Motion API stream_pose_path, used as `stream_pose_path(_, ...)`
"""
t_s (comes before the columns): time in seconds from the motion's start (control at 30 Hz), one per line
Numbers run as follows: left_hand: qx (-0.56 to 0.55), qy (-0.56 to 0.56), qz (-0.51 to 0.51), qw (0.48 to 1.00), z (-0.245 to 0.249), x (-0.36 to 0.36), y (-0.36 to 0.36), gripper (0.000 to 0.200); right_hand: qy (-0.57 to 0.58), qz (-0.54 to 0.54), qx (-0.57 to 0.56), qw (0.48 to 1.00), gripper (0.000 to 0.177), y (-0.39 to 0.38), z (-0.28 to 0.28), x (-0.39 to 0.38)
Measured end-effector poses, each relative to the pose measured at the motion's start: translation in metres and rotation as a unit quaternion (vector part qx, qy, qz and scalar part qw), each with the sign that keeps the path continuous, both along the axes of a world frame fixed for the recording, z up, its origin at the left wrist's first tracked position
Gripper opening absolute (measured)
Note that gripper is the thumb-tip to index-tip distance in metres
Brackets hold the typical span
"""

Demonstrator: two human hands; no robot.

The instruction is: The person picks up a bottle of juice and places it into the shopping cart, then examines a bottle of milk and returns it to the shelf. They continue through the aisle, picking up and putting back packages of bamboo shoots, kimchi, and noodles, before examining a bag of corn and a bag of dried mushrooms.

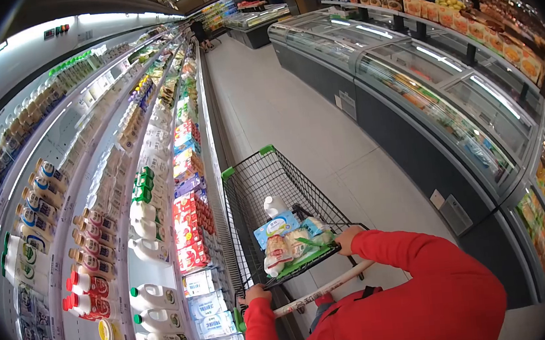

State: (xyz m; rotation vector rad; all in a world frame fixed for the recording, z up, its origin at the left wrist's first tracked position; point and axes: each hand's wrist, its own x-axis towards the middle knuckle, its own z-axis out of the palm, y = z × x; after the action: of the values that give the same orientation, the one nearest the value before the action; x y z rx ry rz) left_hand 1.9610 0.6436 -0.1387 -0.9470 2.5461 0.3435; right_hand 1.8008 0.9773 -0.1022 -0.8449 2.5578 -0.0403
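A black wire shopping cart with green corners stands in front of me. My left hand is closed on the cart's left rim near the handle. On the right rim, my right hand is closed as well. The cart's handle bar crosses just in front of my body, below both hands. Inside the basket, near my end, lie a white bottle, a light blue pack, a red-and-white bag and a bag with green parts.
Refrigerated shelves with bottles and cartons run close along the cart's left side. Glass-topped freezers line the right. Grey tiled floor stretches ahead between them. A person in dark clothes is far down the aisle by the shelves.
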Motion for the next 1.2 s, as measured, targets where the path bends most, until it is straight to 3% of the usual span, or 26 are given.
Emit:
stream_pose_path(0.6,-0.005,0.0,-0.015,1.0,0.016,-0.323,-0.12,0.035,0.051,0.014,-0.015,0.998,0.035,-0.125,-0.014,-0.322)
stream_pose_path(0.7,-0.011,0.005,-0.022,1.0,0.003,-0.386,-0.148,0.035,0.042,0.048,0.031,0.997,0.032,-0.148,-0.026,-0.392)
stream_pose_path(0.8,-0.021,0.003,-0.027,0.999,0.01,-0.45,-0.164,0.038,0.018,0.022,0.042,0.999,0.04,-0.173,-0.017,-0.455)
stream_pose_path(1.2,-0.015,-0.01,-0.012,1.0,-0.006,-0.726,-0.279,0.032,0.077,0.054,-0.015,0.995,0.042,-0.275,-0.015,-0.725)
